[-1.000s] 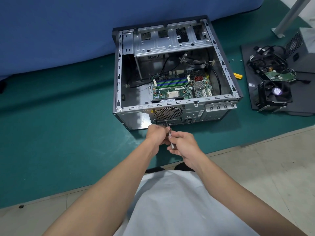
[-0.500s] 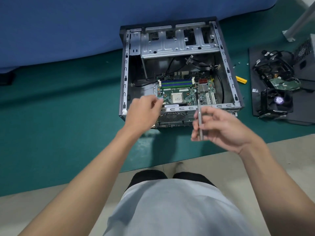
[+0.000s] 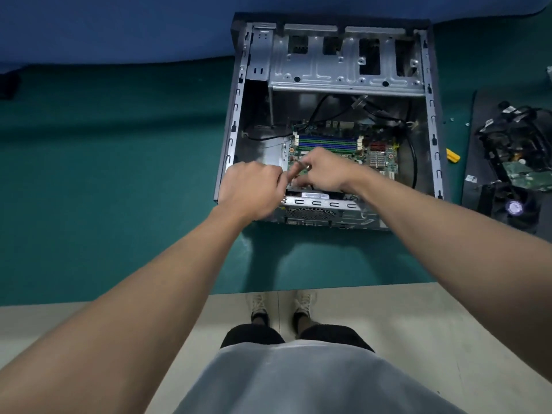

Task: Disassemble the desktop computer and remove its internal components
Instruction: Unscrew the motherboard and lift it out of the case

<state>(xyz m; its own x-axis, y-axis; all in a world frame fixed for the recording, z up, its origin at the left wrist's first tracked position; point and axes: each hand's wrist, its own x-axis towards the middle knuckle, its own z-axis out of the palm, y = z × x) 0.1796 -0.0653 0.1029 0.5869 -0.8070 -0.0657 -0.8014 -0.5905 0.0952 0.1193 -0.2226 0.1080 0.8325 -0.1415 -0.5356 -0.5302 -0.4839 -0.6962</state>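
The open computer case (image 3: 236,115) sits on the table (image 3: 119,174). The right hand (image 3: 325,171) holds a screwdriver (image 3: 303,166) over the motherboard (image 3: 328,143). The left hand (image 3: 254,186) curls beside it, grip unclear. Next, the tip likely must find a screw.

The motherboard (image 3: 328,143) lies in the open case (image 3: 431,115) on the mat (image 3: 119,174), with loose parts (image 3: 519,162) to its right.
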